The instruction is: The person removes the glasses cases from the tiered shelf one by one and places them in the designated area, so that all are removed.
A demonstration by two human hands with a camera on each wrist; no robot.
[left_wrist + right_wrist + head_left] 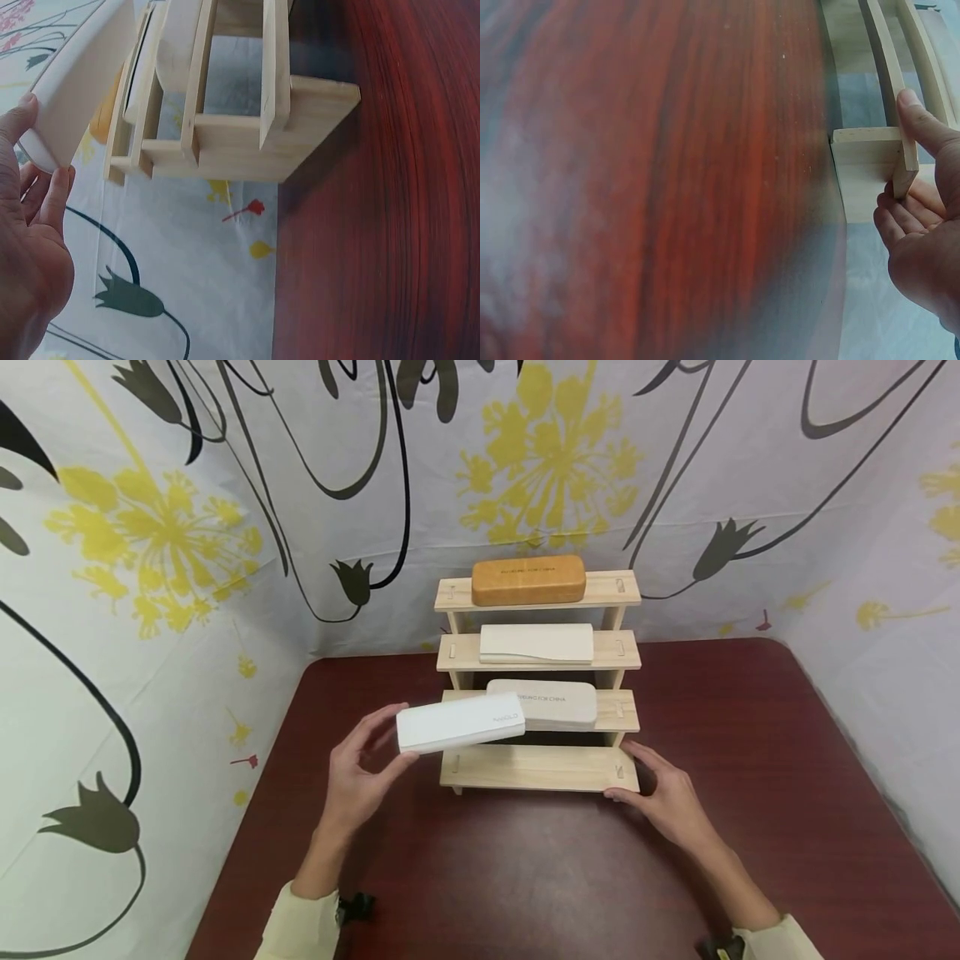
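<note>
My left hand (360,768) pinches the left end of a white glasses case (459,723), fingers behind and thumb in front. The case is raised in front of a stepped wooden rack (540,768), covering part of a pale beige glasses case (558,703) on the tier above the lowest. My right hand (671,797) grips the right end of the lowest tier; in the right wrist view its thumb (922,124) lies on one side of the board and fingers on the other. A cream glasses case (536,643) and an orange-brown one (528,581) occupy the two upper tiers.
The rack stands on a dark red-brown table (510,868), near its back edge. Behind and beside the table hangs a white cloth (420,527) with yellow and grey flowers. No case lies on the lowest tier.
</note>
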